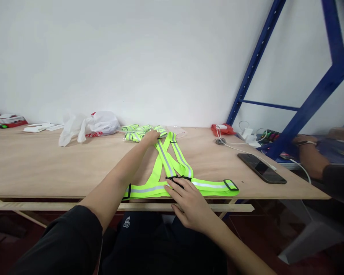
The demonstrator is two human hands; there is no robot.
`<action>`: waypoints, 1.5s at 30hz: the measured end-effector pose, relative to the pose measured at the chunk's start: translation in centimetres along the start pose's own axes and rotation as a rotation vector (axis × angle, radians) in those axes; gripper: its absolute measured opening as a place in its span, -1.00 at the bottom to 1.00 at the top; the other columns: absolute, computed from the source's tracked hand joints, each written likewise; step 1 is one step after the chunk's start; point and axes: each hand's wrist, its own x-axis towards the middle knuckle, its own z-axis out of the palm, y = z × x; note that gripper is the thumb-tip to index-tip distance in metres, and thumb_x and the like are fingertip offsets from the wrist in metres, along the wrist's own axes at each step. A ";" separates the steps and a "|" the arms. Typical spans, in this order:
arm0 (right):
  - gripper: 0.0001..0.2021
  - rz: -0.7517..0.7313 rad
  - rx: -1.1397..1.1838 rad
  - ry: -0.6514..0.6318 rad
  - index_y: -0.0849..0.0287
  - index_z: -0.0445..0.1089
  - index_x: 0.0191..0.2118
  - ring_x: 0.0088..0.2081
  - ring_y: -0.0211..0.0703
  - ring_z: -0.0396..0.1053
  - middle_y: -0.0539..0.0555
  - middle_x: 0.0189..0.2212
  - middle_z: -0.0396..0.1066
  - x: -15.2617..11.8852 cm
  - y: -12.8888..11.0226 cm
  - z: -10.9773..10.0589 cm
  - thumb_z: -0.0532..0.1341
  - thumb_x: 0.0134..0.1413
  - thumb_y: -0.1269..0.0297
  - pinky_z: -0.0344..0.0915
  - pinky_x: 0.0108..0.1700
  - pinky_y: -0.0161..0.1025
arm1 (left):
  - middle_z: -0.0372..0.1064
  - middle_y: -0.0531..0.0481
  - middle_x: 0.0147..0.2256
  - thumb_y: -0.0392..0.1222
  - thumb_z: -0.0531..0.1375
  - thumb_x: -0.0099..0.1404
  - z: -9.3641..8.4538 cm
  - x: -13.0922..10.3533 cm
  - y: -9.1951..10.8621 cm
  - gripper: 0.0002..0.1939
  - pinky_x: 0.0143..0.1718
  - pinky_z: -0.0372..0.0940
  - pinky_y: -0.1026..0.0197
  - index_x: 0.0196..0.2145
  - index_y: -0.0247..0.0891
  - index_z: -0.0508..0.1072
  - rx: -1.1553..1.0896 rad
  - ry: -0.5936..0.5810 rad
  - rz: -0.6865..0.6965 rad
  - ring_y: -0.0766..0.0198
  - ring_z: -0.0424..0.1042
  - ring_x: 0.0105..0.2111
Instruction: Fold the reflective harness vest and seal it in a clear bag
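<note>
A neon yellow-green reflective vest (167, 162), made of elastic straps with silver stripes and black buckles, lies spread on the wooden table. My left hand (152, 136) reaches to its far end and is closed on the top of one shoulder strap; the fingertips are partly hidden. Across the near waist strap, my right hand (190, 206) rests with fingers stretched out, touching the black joining piece where the straps meet. A black adjuster buckle (231, 185) sits at the right end of the waist strap. Just beyond my left hand are packed reflective straps (134, 135) in clear plastic.
White plastic bags (101, 123) lie at the back left, near a red and white box (8, 120). On the right are a phone (260, 167), a white cable, a red pouch (223, 129) and a blue metal frame (306, 103). Beyond it shows another person's arm (315, 154).
</note>
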 end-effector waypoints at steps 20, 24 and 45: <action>-0.42 -0.042 -0.071 0.008 0.21 0.18 0.33 0.30 0.14 0.17 0.27 0.29 0.23 0.4 -0.2 0.5 0.13 0.18 0.41 0.21 0.27 0.19 | 0.09 -0.18 0.35 0.32 -0.10 0.40 0.6 -7.1 1.2 -0.28 0.22 0.14 -0.02 0.35 -0.11 0.15 -0.191 -0.205 0.207 -0.03 0.17 0.29; -0.44 -0.035 -0.054 -0.053 0.21 0.21 0.31 0.34 0.16 0.12 0.25 0.32 0.18 0.7 -0.1 0.6 0.16 0.18 0.37 0.15 0.31 0.19 | -0.16 -0.13 0.42 0.36 -0.13 0.39 0.4 -7.8 1.5 -0.24 0.30 -0.01 -0.16 0.41 -0.01 -0.01 -0.225 -0.284 0.177 -0.08 -0.05 0.39; -0.63 0.080 -0.144 0.215 0.18 0.39 0.16 0.12 0.11 0.40 0.22 0.08 0.47 -0.6 2.3 -0.8 0.12 0.33 0.20 0.41 0.11 0.06 | 0.44 -0.04 0.09 0.06 0.20 0.37 -5.7 -30.6 2.3 -0.56 0.11 0.28 0.12 0.15 -0.04 0.43 -0.733 0.005 0.154 0.09 0.41 0.06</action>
